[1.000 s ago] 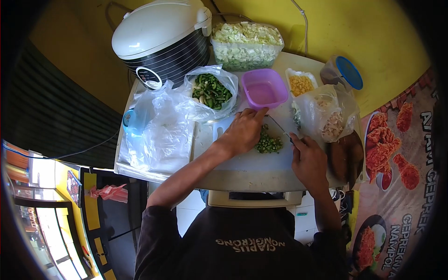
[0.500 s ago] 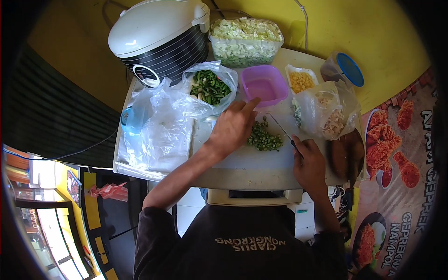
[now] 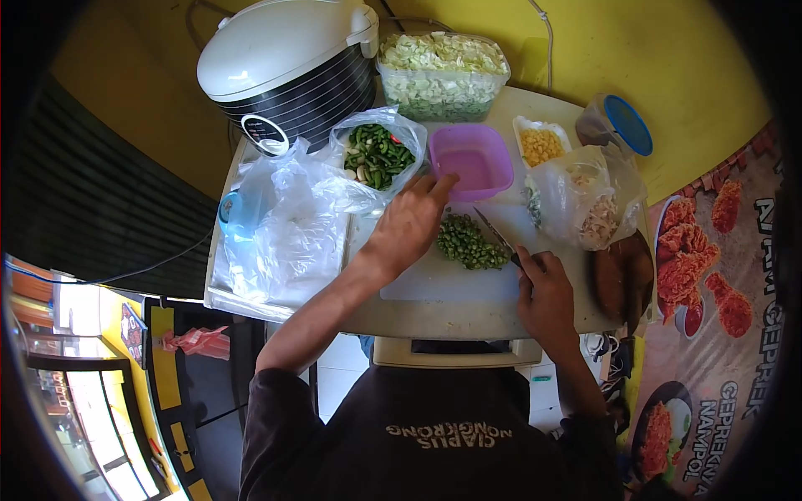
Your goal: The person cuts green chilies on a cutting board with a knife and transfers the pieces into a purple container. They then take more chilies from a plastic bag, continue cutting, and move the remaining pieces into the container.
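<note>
The fingers of my left hand (image 3: 409, 221) are bent over the near left rim of a purple plastic container (image 3: 471, 164), which looks empty inside. My right hand (image 3: 545, 292) is closed round the dark handle of a knife (image 3: 496, 234), its blade pointing up and left. Between my hands, chopped green pieces (image 3: 469, 243) lie in a pile on a whitish cutting board (image 3: 418, 282). An open plastic bag of green chillies (image 3: 378, 157) stands just beyond my left hand.
A rice cooker (image 3: 288, 75) and a tub of shredded cabbage (image 3: 443, 75) stand at the back. To the right are yellow pieces in a tray (image 3: 540, 145), a bag of pale shreds (image 3: 595, 209), a blue-lidded container (image 3: 618, 125) and a brown round object (image 3: 622, 275). Plastic bags (image 3: 284, 225) lie left.
The purple container has shifted slightly toward me along with my left hand. My right hand and the knife have moved a little left and nearer to me, and the blade is beside the chopped pile.
</note>
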A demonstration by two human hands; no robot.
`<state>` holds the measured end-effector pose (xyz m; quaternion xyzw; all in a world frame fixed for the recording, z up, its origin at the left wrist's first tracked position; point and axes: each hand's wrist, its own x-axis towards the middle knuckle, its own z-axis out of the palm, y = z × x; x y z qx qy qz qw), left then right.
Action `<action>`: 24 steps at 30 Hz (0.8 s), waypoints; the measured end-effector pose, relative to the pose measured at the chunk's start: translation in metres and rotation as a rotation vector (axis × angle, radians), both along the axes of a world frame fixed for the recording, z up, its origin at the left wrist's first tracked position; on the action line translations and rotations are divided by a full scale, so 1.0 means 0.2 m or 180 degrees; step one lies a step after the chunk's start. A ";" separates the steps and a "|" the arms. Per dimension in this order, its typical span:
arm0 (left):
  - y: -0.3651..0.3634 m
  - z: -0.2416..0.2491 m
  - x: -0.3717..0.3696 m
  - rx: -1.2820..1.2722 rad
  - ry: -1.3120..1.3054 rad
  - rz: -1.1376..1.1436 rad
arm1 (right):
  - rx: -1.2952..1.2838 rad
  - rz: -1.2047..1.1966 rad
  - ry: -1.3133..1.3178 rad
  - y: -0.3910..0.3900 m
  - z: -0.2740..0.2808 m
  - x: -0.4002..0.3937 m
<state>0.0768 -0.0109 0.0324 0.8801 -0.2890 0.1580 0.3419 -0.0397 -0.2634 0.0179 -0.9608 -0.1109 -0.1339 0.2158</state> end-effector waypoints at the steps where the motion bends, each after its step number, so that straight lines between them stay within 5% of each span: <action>1: -0.01 0.00 -0.01 -0.0120 0.0046 0.0087 | 0.0087 -0.0030 0.0060 0.00 -0.01 0.00; 24: 0.05 -0.04 0.00 -0.0080 0.0110 0.0108 | 0.0377 -0.0163 0.0323 0.02 -0.01 0.01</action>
